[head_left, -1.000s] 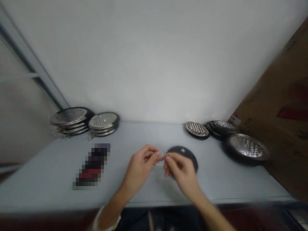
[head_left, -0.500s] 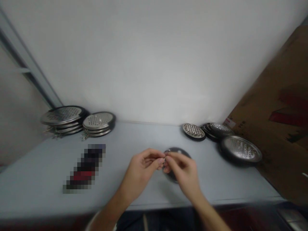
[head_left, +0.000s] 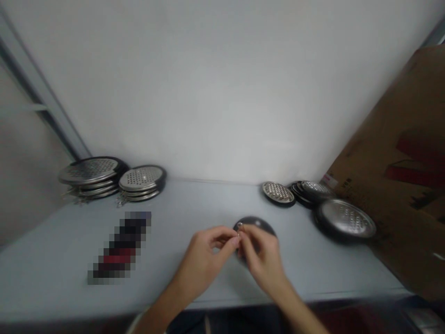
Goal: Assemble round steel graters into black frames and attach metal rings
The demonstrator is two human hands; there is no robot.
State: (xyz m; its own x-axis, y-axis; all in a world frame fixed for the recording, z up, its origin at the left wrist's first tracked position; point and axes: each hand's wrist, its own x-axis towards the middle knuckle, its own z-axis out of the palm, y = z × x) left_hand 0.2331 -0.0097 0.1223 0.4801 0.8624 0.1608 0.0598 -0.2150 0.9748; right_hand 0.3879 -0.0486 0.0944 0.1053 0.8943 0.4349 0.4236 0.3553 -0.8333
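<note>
My left hand [head_left: 205, 257] and my right hand [head_left: 261, 257] meet above the pale table [head_left: 62, 269], fingertips pinched together. Between them they hold a small metal ring [head_left: 239, 227], too small and blurred to make out further. Just behind my right hand lies a dark round disc [head_left: 259, 224] flat on the table, partly hidden by my fingers.
Two stacks of perforated metal discs [head_left: 92, 175] [head_left: 141, 182] stand at the back left. More perforated discs [head_left: 278, 192] [head_left: 347, 218] lie at the back right beside a brown cardboard box [head_left: 399, 176]. A pixelated dark object [head_left: 120, 248] lies left of my hands. A white wall rises behind.
Both hands stayed pinched together and sank slightly lower and nearer the dark disc. The view shifted a little, so the discs sit further left in frame.
</note>
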